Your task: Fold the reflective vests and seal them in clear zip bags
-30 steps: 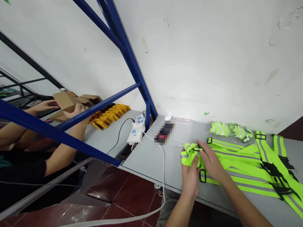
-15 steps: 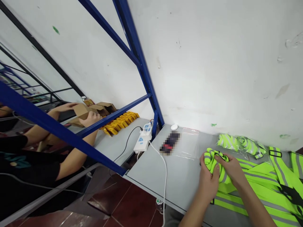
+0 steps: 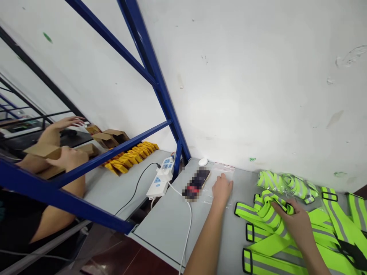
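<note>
My left hand [image 3: 222, 188] rests on a clear plastic bag [image 3: 226, 169] lying on the grey table, its fingers curled; whether they pinch the bag is hard to see. On the right, my right hand [image 3: 295, 217] grips a folded neon-green reflective strap [image 3: 271, 209] with grey stripes. Under and around it spread more green straps [image 3: 292, 258] with black buckles. Behind them, near the wall, lie bagged strap bundles [image 3: 271, 180].
A phone [image 3: 200, 181], a round white object [image 3: 203, 162] and a white cable are left of the bag. A power strip [image 3: 160, 179] lies by the blue frame [image 3: 169, 110]. Beyond, a person's hands [image 3: 69, 156] handle cardboard near yellow packets [image 3: 132, 156].
My left hand has left the green strap and moved left onto the clear bag. The strap bundle has lowered and loosened. The view has shifted, and the other person's hands have moved left.
</note>
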Available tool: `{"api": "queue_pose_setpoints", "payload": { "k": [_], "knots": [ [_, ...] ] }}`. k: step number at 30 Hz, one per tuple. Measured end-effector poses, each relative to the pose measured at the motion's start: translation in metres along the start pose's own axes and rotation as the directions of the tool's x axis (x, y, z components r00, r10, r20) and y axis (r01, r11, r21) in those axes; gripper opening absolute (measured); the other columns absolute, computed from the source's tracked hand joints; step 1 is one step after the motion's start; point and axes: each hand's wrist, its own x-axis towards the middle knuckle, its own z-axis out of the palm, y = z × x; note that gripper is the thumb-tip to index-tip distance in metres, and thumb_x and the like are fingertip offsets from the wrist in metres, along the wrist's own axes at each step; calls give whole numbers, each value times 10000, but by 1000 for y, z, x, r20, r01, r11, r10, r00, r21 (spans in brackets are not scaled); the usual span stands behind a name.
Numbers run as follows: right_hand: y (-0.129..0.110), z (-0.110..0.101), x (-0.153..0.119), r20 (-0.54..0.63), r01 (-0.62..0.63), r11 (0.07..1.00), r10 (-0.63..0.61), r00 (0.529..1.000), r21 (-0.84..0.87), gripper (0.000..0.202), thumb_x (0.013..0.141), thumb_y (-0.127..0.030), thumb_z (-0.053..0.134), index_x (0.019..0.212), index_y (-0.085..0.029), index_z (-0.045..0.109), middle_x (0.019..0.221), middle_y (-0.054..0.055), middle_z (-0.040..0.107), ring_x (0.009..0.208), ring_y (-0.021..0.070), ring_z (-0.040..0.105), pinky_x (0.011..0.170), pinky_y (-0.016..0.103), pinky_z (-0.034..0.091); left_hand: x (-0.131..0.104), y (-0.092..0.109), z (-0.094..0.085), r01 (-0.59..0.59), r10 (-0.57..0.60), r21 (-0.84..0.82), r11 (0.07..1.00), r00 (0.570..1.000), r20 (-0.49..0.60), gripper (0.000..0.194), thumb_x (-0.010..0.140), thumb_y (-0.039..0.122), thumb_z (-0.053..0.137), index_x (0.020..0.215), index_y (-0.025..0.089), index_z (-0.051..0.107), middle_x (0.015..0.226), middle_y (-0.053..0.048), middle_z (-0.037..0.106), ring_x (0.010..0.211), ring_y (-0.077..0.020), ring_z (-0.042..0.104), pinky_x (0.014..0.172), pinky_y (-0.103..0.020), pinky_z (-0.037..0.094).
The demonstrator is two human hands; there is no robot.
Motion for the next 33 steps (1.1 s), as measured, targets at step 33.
{"api": "queue_pose_setpoints", "payload": {
  "k": [33],
  "knots": [
    [7, -70, -52, -21, 237, 958, -244, 970, -162, 390, 709, -573, 656, 817, -198, 650, 816, 49, 700, 769, 233, 633, 623, 291, 484, -180, 70, 20, 278, 244, -744, 607, 826, 508, 495, 677, 444, 754, 1078, 178, 636, 992, -49, 694, 936, -229, 632, 794, -308, 501]
  ]
}}
